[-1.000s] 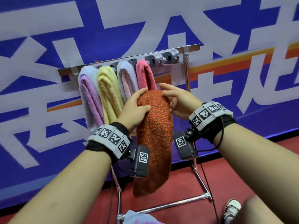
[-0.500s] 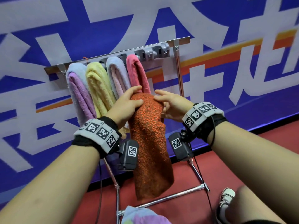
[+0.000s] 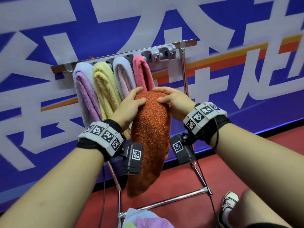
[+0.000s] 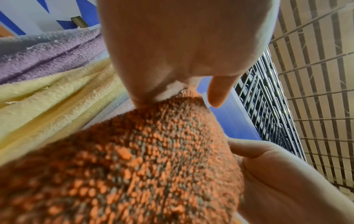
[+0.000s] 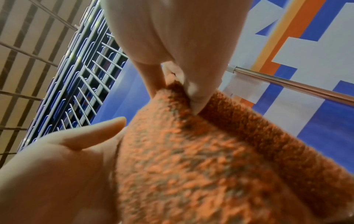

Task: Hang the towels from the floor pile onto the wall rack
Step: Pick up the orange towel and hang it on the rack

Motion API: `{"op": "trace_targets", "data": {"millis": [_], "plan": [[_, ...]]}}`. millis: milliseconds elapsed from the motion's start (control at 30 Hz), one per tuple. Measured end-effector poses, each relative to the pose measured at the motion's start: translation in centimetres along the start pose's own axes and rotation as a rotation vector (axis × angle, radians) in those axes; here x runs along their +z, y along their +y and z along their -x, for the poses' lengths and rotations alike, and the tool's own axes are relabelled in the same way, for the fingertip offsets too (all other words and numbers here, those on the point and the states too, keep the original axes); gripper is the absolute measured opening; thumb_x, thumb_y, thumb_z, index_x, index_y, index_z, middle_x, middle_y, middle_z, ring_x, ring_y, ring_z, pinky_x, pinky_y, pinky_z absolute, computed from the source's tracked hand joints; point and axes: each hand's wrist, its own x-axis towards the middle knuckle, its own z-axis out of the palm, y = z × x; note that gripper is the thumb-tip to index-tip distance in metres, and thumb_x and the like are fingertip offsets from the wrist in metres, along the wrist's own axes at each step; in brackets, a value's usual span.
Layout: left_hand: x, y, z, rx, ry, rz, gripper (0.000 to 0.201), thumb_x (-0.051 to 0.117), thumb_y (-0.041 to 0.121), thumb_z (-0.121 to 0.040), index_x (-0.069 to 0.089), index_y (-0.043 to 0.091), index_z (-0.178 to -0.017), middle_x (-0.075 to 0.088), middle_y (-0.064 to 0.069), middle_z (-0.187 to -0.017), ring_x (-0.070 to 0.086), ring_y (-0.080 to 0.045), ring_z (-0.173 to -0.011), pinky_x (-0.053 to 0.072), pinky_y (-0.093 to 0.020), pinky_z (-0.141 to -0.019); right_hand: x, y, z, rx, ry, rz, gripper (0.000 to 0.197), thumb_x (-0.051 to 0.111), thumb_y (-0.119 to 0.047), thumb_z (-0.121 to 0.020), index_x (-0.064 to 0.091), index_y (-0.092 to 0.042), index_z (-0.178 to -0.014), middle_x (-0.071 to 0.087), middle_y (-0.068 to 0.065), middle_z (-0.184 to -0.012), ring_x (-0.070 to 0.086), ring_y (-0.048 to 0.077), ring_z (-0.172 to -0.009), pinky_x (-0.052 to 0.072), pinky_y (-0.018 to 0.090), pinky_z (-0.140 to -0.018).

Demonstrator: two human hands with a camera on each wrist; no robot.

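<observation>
Up at the rack [image 3: 125, 54], four towels hang side by side: lilac [image 3: 85, 89], yellow [image 3: 105, 86], pale blue [image 3: 123, 76] and pink [image 3: 143, 73]. Both hands hold a folded orange towel [image 3: 150, 137] just below the pink one, the left hand [image 3: 130, 106] and right hand [image 3: 176, 102] each curled over its top fold. More towels [image 3: 144, 219] lie on the red floor [image 3: 246, 153] beneath.

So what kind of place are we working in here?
Likely a staged indoor hall or demo area, not a home: a printed blue banner wall, red sports-type flooring, and a freestanding metal towel rack.
</observation>
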Motion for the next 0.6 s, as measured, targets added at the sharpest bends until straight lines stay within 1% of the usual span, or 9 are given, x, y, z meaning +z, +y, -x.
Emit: {"op": "trace_targets", "data": {"millis": [100, 167, 233, 300, 367, 400, 467, 533, 600], "plan": [[0.1, -0.2, 0.8, -0.042, -0.009, 0.152, 0.061, 0.057, 0.005, -0.088, 0.034, 0.018, -0.143, 0.051, -0.008, -0.136, 0.054, -0.023, -0.119, 0.041, -0.038, -0.104, 0.7, -0.3, 0.0, -0.051, 0.026, -0.04, 0.048, 0.037, 0.018, -0.087, 0.052, -0.001, -0.128, 0.06, 0.015, -0.097, 0.057, 0.021, -0.077, 0.049, 0.029, -0.071], [0.2, -0.7, 1.4, -0.033, -0.025, 0.208, 0.079, 0.064, 0.001, -0.078, 0.027, 0.013, -0.147, 0.05, -0.013, -0.139, 0.052, -0.027, -0.124, 0.039, -0.043, -0.107, 1.0, -0.5, 0.0, -0.067, 0.039, -0.064, 0.049, 0.036, 0.018, -0.087, 0.051, 0.0, -0.13, 0.058, 0.018, -0.102, 0.057, 0.022, -0.08, 0.05, 0.031, -0.075], [0.4, -1.3, 2.0, -0.003, -0.061, 0.192, 0.096, 0.071, 0.005, -0.059, 0.029, 0.013, -0.144, 0.052, -0.016, -0.136, 0.051, -0.03, -0.125, 0.038, -0.046, -0.108, 1.2, -0.7, 0.0, -0.07, 0.051, -0.074, 0.049, 0.036, 0.018, -0.088, 0.051, -0.002, -0.13, 0.059, 0.018, -0.102, 0.058, 0.023, -0.082, 0.051, 0.032, -0.076], [0.4, -1.6, 2.5, 0.023, -0.085, 0.161, 0.096, 0.07, 0.003, -0.054, 0.033, 0.02, -0.141, 0.054, -0.013, -0.134, 0.052, -0.03, -0.125, 0.04, -0.045, -0.106, 1.3, -1.0, 0.0, -0.079, 0.059, -0.064, 0.049, 0.036, 0.017, -0.088, 0.052, -0.004, -0.13, 0.06, 0.013, -0.095, 0.059, 0.02, -0.077, 0.052, 0.029, -0.07], [0.3, -1.4, 2.9, 0.02, -0.082, 0.148, 0.094, 0.066, -0.005, -0.061, 0.029, 0.027, -0.142, 0.053, -0.013, -0.135, 0.058, -0.029, -0.114, 0.048, -0.04, -0.095, 1.2, -1.3, 0.0, -0.082, 0.086, -0.05, 0.05, 0.036, 0.016, -0.087, 0.053, -0.007, -0.128, 0.061, 0.01, -0.09, 0.058, 0.018, -0.073, 0.051, 0.026, -0.063], [0.1, -1.5, 2.9, 0.013, -0.074, 0.14, 0.093, 0.063, -0.01, -0.068, 0.025, 0.029, -0.143, 0.055, -0.016, -0.13, 0.061, -0.026, -0.102, 0.05, -0.037, -0.087, 1.1, -1.3, -0.1, -0.079, 0.101, -0.053, 0.052, 0.035, 0.016, -0.086, 0.054, -0.008, -0.127, 0.061, 0.01, -0.088, 0.057, 0.018, -0.072, 0.049, 0.026, -0.062], [-0.3, -1.5, 2.7, -0.001, -0.068, 0.131, 0.093, 0.054, -0.019, -0.081, 0.012, 0.028, -0.15, 0.064, -0.017, -0.106, 0.062, -0.02, -0.08, 0.052, -0.033, -0.074, 0.7, -1.4, -0.2, -0.063, 0.123, -0.081, 0.056, 0.032, 0.017, -0.084, 0.053, -0.009, -0.128, 0.059, 0.01, -0.083, 0.056, 0.017, -0.066, 0.047, 0.026, -0.057], [-0.9, -1.1, 2.6, -0.005, -0.051, 0.147, 0.09, 0.047, -0.02, -0.086, 0.007, 0.027, -0.152, 0.066, -0.012, -0.09, 0.063, -0.015, -0.068, 0.053, -0.029, -0.067, 0.4, -1.5, -0.1, -0.04, 0.148, -0.104, 0.061, 0.031, 0.017, -0.083, 0.05, -0.013, -0.133, 0.055, 0.007, -0.078, 0.053, 0.012, -0.056, 0.043, 0.021, -0.047], [-1.5, -0.6, 2.5, 0.003, -0.046, 0.152, 0.085, 0.045, -0.02, -0.087, 0.011, 0.025, -0.151, 0.066, -0.011, -0.089, 0.064, -0.011, -0.061, 0.054, -0.025, -0.063, 0.1, -1.4, -0.1, -0.022, 0.154, -0.124, 0.064, 0.032, 0.015, -0.084, 0.045, -0.018, -0.138, 0.057, 0.009, -0.09, 0.053, 0.013, -0.063, 0.044, 0.024, -0.054]]}}
